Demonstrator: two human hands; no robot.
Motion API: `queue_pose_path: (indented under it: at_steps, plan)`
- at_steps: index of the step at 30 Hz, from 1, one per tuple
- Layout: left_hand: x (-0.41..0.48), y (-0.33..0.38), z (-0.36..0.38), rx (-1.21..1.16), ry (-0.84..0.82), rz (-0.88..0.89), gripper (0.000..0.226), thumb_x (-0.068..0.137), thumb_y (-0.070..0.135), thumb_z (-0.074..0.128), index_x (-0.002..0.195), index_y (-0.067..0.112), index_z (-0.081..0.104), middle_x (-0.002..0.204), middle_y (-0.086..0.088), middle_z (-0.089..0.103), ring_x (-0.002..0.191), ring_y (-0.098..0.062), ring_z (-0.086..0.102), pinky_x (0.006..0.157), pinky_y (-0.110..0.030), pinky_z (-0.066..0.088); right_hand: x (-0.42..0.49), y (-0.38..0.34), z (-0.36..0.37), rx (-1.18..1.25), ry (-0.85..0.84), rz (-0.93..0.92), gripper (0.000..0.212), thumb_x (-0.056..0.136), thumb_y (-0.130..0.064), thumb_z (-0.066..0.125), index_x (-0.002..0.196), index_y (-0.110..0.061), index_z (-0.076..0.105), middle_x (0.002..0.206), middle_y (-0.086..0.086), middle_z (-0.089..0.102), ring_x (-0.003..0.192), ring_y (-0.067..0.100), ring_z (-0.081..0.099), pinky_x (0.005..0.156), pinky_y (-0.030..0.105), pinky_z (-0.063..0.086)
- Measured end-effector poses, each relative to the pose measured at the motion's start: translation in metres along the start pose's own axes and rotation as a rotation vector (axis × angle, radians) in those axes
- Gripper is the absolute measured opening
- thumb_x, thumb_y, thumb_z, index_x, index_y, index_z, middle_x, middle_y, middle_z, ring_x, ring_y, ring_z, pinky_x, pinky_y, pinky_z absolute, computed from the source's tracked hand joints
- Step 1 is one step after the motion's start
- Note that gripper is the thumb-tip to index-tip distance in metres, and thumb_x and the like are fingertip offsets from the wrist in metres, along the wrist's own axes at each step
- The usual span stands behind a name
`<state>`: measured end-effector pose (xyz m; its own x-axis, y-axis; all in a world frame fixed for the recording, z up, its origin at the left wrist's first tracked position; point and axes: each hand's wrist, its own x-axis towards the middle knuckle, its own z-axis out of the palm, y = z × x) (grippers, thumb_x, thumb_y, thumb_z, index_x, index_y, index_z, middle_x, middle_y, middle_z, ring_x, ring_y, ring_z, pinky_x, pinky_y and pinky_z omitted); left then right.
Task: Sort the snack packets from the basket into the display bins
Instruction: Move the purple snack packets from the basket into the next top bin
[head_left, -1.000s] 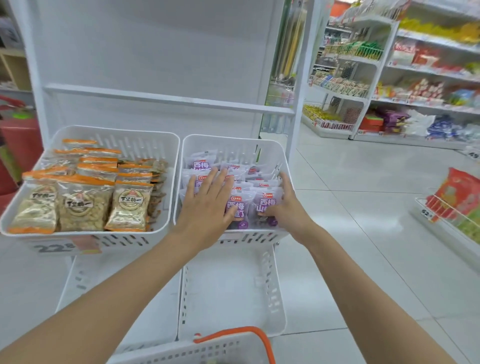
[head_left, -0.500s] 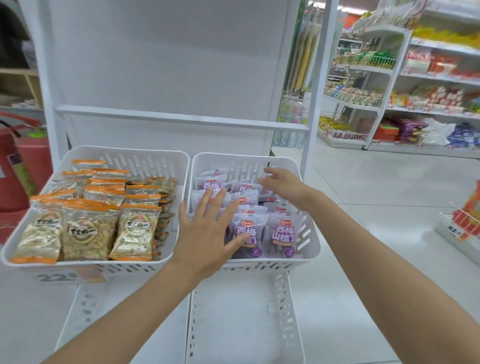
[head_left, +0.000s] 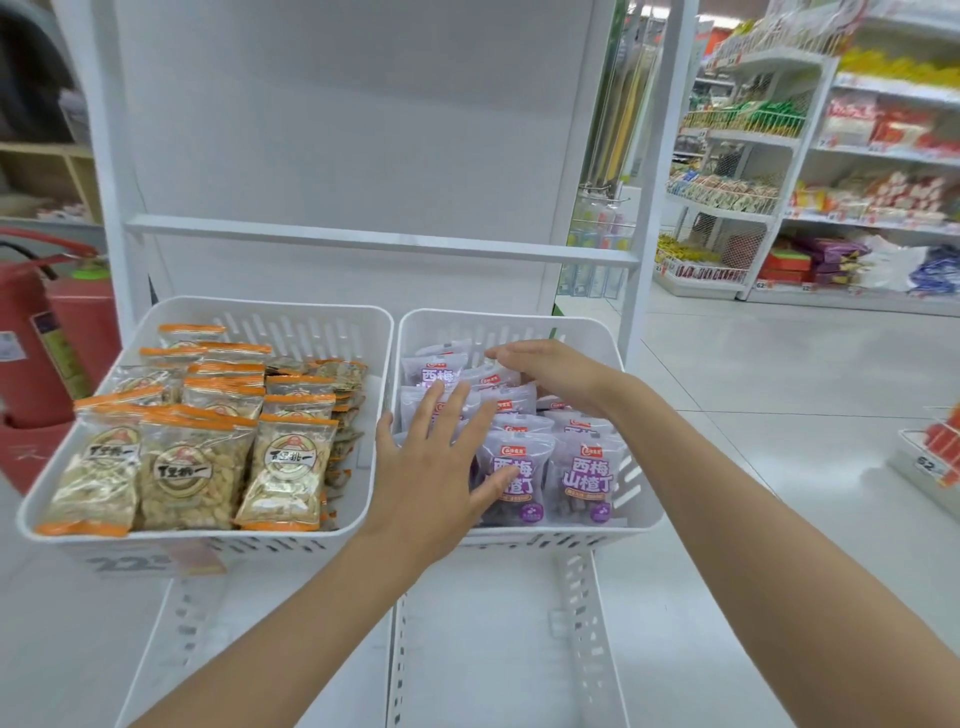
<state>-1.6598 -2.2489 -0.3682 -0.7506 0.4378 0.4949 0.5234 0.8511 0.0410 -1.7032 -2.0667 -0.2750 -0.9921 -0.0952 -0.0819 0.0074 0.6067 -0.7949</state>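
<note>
- My left hand (head_left: 441, 467) is spread flat, fingers fanned, with the fingertips lying on the front row of purple packets (head_left: 587, 480); it pinches nothing.
- My right hand (head_left: 550, 371) lies palm down on the rear packets, fingers straight and close together, pointing left. I cannot tell whether the thumb is hooked under one.
- All the purple packets sit in the right bin (head_left: 519, 325), standing in loose, leaning rows.
- The orange packets (head_left: 192, 467) fill the left bin (head_left: 270, 304) just beside it.
- I judge this the tidying step: packets dropped in, now being squared up.
- Next I should press the rows level, then go back for more. The basket is out of view.
</note>
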Motion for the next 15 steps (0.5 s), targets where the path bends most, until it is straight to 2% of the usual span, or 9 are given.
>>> queue_pose_path:
  at_steps: [2,4,6,8,11,13,15]
  plan:
    - [-0.001,-0.001,0.000,-0.034,0.007,-0.027,0.085,0.089,0.078,0.013,0.156,0.028,0.024,0.164,-0.004,0.019,0.151,-0.024,0.016,0.112,-0.061,0.025,-0.013,0.002,0.005,-0.096,0.096,-0.066,0.046,0.102,-0.041,0.044,0.146,-0.028,0.042,0.155,0.000,0.035,0.140,0.020,0.034,0.112,0.037,0.029]
    - [-0.003,-0.003,-0.001,-0.105,0.003,-0.105,0.102,0.080,0.087,0.011,0.159,0.022,0.007,0.166,-0.003,-0.001,0.152,-0.020,-0.005,0.119,-0.054,0.010,-0.026,0.005,0.014,-0.186,0.123,-0.132,0.054,0.101,-0.045,0.042,0.152,-0.029,0.030,0.161,-0.001,0.020,0.148,0.016,0.017,0.118,0.036,0.015]
    - [-0.005,-0.006,-0.003,-0.151,-0.018,-0.164,0.113,0.071,0.092,0.008,0.158,0.019,0.001,0.165,-0.002,-0.009,0.149,-0.015,-0.017,0.122,-0.052,0.007,-0.033,0.011,0.024,-0.283,0.061,-0.138,0.056,0.103,-0.043,0.037,0.154,-0.023,0.025,0.162,-0.001,0.018,0.149,0.014,0.014,0.119,0.033,0.010]
    - [-0.005,-0.009,-0.007,-0.154,-0.097,-0.169,0.120,0.063,0.095,0.000,0.157,0.021,-0.003,0.164,0.000,-0.016,0.144,-0.010,-0.026,0.123,-0.051,0.004,-0.036,0.016,0.031,-0.351,0.054,-0.129,0.054,0.104,-0.039,0.036,0.153,-0.017,0.028,0.160,0.002,0.024,0.147,0.016,0.020,0.119,0.031,0.013]
    - [-0.005,-0.012,-0.020,-0.172,-0.133,-0.159,0.128,0.055,0.098,-0.007,0.157,0.020,-0.004,0.164,0.000,-0.016,0.148,-0.013,-0.021,0.123,-0.046,0.001,-0.040,0.012,0.030,-0.356,0.192,-0.162,0.049,0.104,-0.039,0.039,0.148,-0.018,0.039,0.156,0.006,0.033,0.145,0.019,0.027,0.120,0.037,0.019]
    - [-0.008,-0.012,-0.029,-0.195,-0.131,-0.158,0.121,0.065,0.096,0.011,0.157,0.018,-0.003,0.165,-0.001,-0.012,0.151,-0.016,-0.014,0.123,-0.044,0.004,-0.047,0.007,0.029,-0.418,0.305,-0.203,0.045,0.103,-0.036,0.044,0.144,-0.018,0.046,0.153,0.007,0.039,0.143,0.021,0.029,0.119,0.037,0.020]
    - [-0.014,-0.014,-0.039,-0.221,-0.104,-0.164,0.107,0.080,0.081,0.037,0.157,0.016,0.003,0.166,-0.003,-0.004,0.152,-0.018,-0.005,0.123,-0.043,0.008,-0.060,0.000,0.038,-0.416,0.427,-0.246,0.040,0.101,-0.030,0.050,0.137,-0.014,0.054,0.145,0.007,0.048,0.138,0.023,0.036,0.115,0.035,0.024]
